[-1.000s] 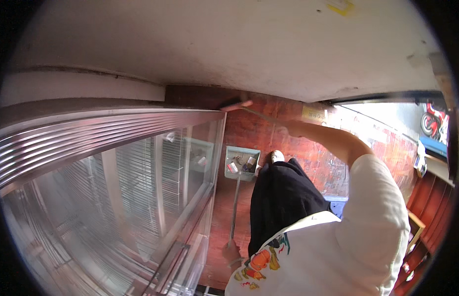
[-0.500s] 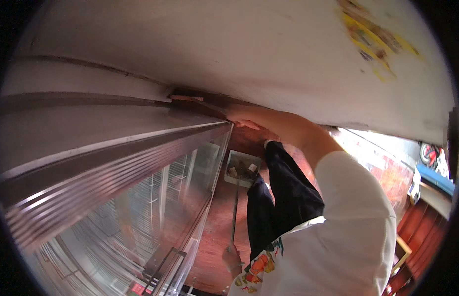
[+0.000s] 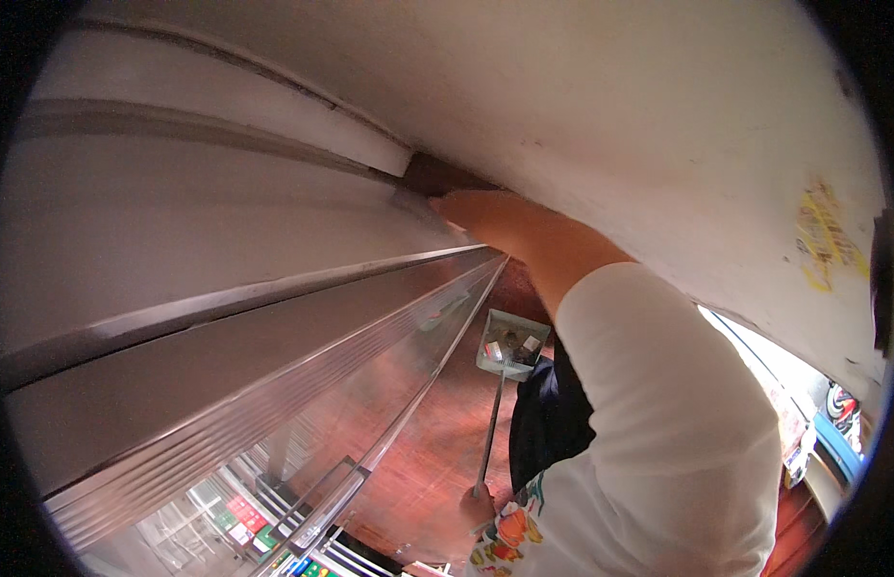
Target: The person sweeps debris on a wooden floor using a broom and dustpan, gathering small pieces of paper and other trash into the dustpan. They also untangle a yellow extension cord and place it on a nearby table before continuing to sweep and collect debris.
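At the lower middle, my left hand (image 3: 477, 507) is closed around the upper end of a thin dark handle. That handle runs up to a pale long-handled dustpan (image 3: 487, 363) on the reddish floor, with dirt and small light scraps (image 3: 530, 343) lying in it. Stretched out from its white sleeve, my right arm reaches into the narrow gap between the glass-doored cabinet (image 3: 255, 279) and the pale wall (image 3: 601, 106). Only part of my right hand (image 3: 451, 210) shows at the cabinet's edge. Its fingers are hidden, so what it holds does not show.
The cabinet's glass door (image 3: 370, 413) with its dark handle stands along the left, close to the dustpan. My dark-trousered leg (image 3: 548, 423) is just right of the dustpan on the reddish floor (image 3: 418, 462). A blue-edged item (image 3: 838, 444) lies at the far right.
My right hand has gone deeper into the gap, and the thin stick-like thing seen by it earlier is out of sight. My left hand still grips the dustpan handle. The whole view has shifted.
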Tool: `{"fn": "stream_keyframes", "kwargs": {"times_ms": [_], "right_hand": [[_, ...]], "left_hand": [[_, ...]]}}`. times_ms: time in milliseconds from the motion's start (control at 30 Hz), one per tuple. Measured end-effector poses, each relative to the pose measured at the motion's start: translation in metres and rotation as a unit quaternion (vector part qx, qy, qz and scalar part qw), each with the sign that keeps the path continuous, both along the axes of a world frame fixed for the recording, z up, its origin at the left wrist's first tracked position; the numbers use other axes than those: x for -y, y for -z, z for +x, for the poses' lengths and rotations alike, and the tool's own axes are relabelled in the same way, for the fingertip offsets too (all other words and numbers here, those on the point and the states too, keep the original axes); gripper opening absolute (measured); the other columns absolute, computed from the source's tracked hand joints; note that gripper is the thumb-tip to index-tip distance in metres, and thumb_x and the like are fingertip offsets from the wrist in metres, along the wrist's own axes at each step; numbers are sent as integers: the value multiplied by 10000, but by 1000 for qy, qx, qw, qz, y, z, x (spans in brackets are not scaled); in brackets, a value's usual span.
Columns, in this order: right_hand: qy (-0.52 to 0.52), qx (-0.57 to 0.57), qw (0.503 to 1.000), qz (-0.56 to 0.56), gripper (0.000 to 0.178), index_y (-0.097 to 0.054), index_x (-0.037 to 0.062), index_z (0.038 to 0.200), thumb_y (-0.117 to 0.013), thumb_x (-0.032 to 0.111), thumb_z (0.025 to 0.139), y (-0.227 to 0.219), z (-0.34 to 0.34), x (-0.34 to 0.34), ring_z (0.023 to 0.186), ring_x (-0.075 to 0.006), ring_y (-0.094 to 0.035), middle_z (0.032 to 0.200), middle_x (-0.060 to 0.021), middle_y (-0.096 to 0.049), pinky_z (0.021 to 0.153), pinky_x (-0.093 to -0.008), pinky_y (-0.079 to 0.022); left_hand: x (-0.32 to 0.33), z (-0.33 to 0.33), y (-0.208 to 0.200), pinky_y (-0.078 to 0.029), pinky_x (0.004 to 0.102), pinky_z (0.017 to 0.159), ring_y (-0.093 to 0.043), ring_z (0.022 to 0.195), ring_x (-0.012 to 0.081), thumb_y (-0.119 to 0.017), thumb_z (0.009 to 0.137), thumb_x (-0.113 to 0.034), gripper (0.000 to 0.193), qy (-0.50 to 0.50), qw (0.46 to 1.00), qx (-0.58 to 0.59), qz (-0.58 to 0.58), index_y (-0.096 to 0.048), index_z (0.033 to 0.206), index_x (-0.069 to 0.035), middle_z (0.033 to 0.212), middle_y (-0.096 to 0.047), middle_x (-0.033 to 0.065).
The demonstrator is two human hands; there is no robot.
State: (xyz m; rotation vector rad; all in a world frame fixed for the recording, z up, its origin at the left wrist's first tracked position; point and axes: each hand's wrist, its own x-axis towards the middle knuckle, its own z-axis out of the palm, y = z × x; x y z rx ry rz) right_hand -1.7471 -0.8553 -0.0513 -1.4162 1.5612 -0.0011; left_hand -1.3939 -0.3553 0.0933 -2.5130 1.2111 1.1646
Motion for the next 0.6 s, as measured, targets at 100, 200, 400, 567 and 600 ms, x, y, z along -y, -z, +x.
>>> {"fn": "stream_keyframes", "kwargs": {"times_ms": [100, 200, 400, 567, 600], "right_hand": [[-38, -58, 998, 0, 196, -606, 0, 851, -524, 113, 715, -5, -30, -67, 624, -288, -601, 725, -178, -613, 549, -398, -474], [-58, -112, 992, 15, 191, -612, -1, 840, -536, 112, 707, -12, -72, -162, 617, -285, -607, 711, -173, -616, 548, -393, -478], [-40, -170, 980, 100, 181, -624, -3, 819, -560, 110, 691, -63, -135, -355, 601, -279, -618, 683, -163, -621, 546, -383, -485], [186, 14, 962, 197, 278, -550, 23, 962, -555, 172, 727, -133, -132, -352, 600, -256, -620, 634, -150, -601, 521, -389, -482], [156, -11, 970, 185, 220, -558, 45, 914, -516, 201, 765, -114, -133, -342, 600, -233, -615, 619, -135, -594, 522, -376, -479]], "left_hand": [[-6, 22, 6, -441, 356, 474, -582, 486, 237, -497, 830, -388, 434, 35, 997, -65, -38, -595, 666, 2, 537, -585, 108], [25, -7, -21, -443, 368, 481, -582, 487, 240, -495, 827, -395, 435, 90, 996, 29, -5, -592, 654, -7, 524, -582, 97], [42, 9, -22, -447, 369, 490, -593, 504, 227, -503, 821, -395, 415, 102, 994, 28, -30, -610, 684, -18, 543, -592, 96], [55, -9, -37, -451, 356, 493, -601, 516, 211, -522, 813, -391, 399, 66, 996, 57, -29, -614, 699, -19, 547, -594, 92], [51, 2, -25, -451, 354, 492, -603, 517, 208, -524, 812, -391, 397, 59, 997, 25, -45, -615, 701, -21, 547, -595, 91]]}}
